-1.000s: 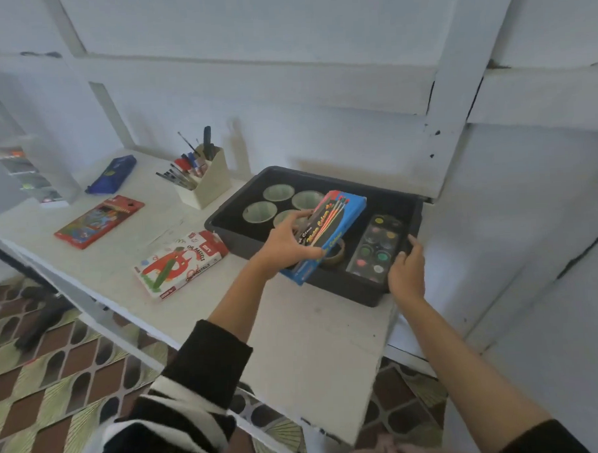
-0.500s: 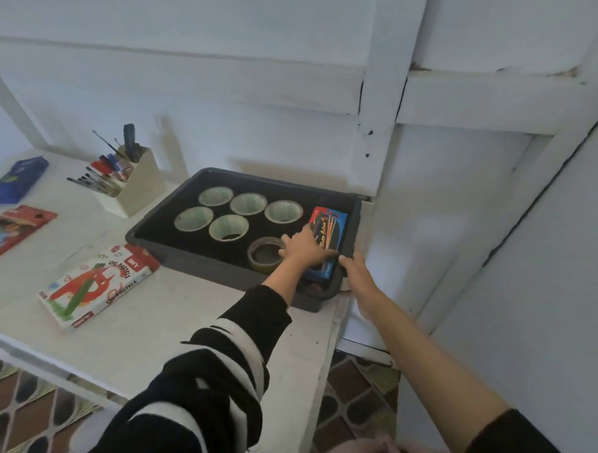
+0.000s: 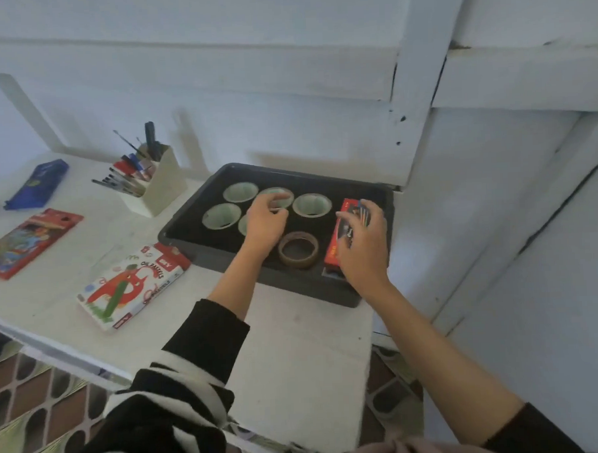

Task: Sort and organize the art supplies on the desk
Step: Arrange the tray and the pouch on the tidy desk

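The pencil box [image 3: 338, 248] lies at the right end of the tray [image 3: 195, 231], with its red side showing. The right hand [image 3: 361, 244] covers it, fingers curled over its top in a grasp. The left hand [image 3: 266, 224] reaches into the middle of the tray with bent fingers at the near rim of one pale tape roll [image 3: 284, 192]. The blur hides whether they pinch it.

The tray's back rim runs close along the wall [image 3: 284, 90], and its right end reaches the right edge of the desk [image 3: 296, 363]. Bare desk lies in front of the tray's near wall.

Inside the tray are five pale tape rolls [image 3: 312, 204], one largely hidden under the left hand, one brown tape roll [image 3: 298, 249] nearest the front, and the one pencil box.

Half a second ago the left hand rested on the box, which showed its blue face, and the right hand was at the tray's near right corner.

Left of the tray are one oil pastels box [image 3: 136, 288] just beside its near corner, one pen holder [image 3: 159, 188] by its far corner, and farther off one red flat box [image 3: 27, 241] and one blue pouch [image 3: 37, 184].
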The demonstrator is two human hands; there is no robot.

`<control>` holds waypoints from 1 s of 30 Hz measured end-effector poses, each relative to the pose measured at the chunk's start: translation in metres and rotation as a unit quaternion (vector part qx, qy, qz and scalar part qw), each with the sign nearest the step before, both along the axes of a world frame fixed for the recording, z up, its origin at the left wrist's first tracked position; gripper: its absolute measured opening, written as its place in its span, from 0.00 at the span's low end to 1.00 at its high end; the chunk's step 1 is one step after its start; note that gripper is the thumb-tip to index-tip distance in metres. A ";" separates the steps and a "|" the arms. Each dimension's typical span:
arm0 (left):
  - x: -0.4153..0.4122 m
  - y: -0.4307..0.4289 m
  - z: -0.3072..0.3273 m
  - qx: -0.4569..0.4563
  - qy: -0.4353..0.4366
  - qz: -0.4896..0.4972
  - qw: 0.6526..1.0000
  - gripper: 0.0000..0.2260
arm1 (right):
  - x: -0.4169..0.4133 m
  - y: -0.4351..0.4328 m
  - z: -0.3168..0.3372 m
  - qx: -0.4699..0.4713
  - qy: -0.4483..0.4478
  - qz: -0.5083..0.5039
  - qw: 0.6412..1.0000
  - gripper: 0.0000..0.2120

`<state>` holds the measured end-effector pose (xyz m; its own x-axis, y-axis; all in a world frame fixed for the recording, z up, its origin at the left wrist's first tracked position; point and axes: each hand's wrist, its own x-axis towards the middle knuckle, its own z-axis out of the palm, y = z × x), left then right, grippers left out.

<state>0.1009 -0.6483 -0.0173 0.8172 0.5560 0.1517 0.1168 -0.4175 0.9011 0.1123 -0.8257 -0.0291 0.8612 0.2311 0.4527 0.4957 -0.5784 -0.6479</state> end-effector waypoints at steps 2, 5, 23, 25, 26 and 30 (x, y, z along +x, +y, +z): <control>-0.031 0.037 0.005 0.044 -0.026 0.054 0.997 0.13 | -0.016 0.032 0.000 0.041 -0.034 0.046 0.998 0.13; -0.080 0.098 0.005 0.096 -0.045 0.132 0.986 0.12 | -0.051 0.089 -0.002 0.095 -0.034 0.150 0.983 0.11; -0.214 0.318 -0.085 0.127 0.292 0.108 0.942 0.15 | -0.171 0.324 -0.071 0.097 0.456 0.172 0.868 0.20; -0.221 0.319 -0.083 0.022 0.249 0.137 0.958 0.15 | -0.174 0.335 -0.070 0.102 0.447 0.187 0.869 0.22; -0.225 0.319 -0.082 -0.026 0.230 0.148 0.961 0.15 | -0.177 0.341 -0.069 0.106 0.432 0.198 0.873 0.23; -0.244 0.325 -0.072 -0.154 0.167 0.181 0.957 0.14 | -0.183 0.365 -0.051 0.140 0.405 0.240 0.871 0.22</control>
<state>-0.1434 -0.3231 -0.0890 0.5362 0.7883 -0.3018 0.5070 -0.0149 0.8618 -0.0708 -0.4605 -0.0806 0.7591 0.6306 -0.1618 -0.0479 -0.1938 -0.9799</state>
